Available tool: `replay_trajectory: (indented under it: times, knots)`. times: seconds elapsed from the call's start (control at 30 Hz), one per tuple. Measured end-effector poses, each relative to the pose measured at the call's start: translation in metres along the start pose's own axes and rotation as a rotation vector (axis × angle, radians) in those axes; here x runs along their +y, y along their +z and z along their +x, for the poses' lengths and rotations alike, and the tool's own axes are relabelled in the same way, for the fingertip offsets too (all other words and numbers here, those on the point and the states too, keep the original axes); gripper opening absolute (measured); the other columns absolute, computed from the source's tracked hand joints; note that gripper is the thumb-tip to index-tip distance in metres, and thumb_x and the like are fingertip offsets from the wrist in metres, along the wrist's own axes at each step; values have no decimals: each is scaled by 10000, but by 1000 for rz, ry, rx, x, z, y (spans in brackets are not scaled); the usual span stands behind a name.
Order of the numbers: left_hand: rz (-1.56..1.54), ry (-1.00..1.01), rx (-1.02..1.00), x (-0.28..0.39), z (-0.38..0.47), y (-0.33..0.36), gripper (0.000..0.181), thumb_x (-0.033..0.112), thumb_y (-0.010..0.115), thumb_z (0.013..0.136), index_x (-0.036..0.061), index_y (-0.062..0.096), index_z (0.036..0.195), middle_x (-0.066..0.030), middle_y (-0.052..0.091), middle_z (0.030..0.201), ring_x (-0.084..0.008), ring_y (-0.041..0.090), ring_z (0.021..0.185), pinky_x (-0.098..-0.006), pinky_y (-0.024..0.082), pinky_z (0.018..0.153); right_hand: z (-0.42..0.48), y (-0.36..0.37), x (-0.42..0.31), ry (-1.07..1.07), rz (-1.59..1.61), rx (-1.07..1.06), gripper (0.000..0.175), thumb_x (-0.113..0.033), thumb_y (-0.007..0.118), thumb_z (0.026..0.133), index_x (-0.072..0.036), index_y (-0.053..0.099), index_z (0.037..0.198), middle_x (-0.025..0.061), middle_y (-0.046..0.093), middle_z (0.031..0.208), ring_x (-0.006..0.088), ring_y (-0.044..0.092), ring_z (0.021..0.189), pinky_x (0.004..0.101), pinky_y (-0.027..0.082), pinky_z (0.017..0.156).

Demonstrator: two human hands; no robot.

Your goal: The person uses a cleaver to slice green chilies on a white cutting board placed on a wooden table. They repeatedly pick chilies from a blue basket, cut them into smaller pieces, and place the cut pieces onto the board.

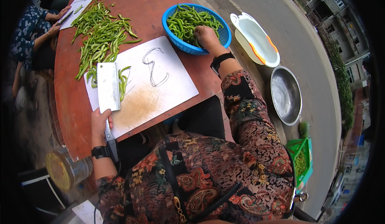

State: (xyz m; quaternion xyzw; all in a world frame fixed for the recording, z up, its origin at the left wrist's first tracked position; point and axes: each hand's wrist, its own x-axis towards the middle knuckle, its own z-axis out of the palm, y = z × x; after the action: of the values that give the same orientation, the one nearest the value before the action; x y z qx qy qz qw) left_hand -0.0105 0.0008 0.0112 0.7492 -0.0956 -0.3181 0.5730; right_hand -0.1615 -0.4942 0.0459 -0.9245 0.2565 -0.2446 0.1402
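Observation:
My left hand (99,123) grips the handle of a cleaver (108,85); its broad steel blade lies over the left part of a white cutting board (180,82). Split green chili peppers (123,82) show on both sides of the blade. The board carries a dark scribbled mark and a brown worn patch. My right hand (207,37) reaches into a blue plastic basket (227,38) of whole green chili peppers (188,22). Its fingertips are down among the peppers, so whether they hold one is hidden.
A heap of split peppers (100,43) covers the red table (141,16) beyond the board. Across at left, another person's hands (55,28) work at a second board (85,2). On the right stand a white plastic tub (255,37), a metal basin (285,96) and a green crate (309,157).

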Motion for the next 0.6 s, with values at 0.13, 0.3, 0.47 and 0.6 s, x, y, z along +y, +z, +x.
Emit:
replay_trajectory:
  times: [0.13, 0.3, 0.47, 0.6]
  knots:
    - [-3, -1, 6, -2, 0, 0, 157, 128, 617, 881, -28, 599, 871, -42, 539, 544, -124, 471, 368, -270, 376, 347, 0, -9, -16, -53, 291, 242, 86, -101, 644, 880, -20, 671, 887, 144, 665, 887, 277, 663, 800, 376, 528, 699]
    - [-31, -1, -4, 2, -2, 2, 155, 130, 619, 881, -23, 602, 869, -39, 540, 550, -119, 467, 366, -265, 371, 347, 9, -29, -48, 254, 1177, 184, 129, -141, 599, 971, -18, 623, 1000, 39, 655, 872, 119, 647, 757, 260, 527, 653]
    - [-20, -29, -5, 5, -4, 2, 161, 134, 610, 882, -26, 604, 890, -43, 542, 554, -120, 470, 365, -264, 372, 348, -38, -6, -106, 545, 1530, -167, 104, -127, 580, 981, -32, 584, 1024, 61, 639, 909, 125, 642, 747, 246, 542, 649]
    - [-38, -11, -15, 3, -4, 1, 167, 134, 630, 878, -30, 603, 890, -31, 548, 568, -102, 471, 386, -245, 379, 371, -102, 45, -152, 653, 1265, -515, 74, -66, 589, 953, -7, 574, 995, 79, 642, 899, 143, 665, 725, 250, 550, 619]
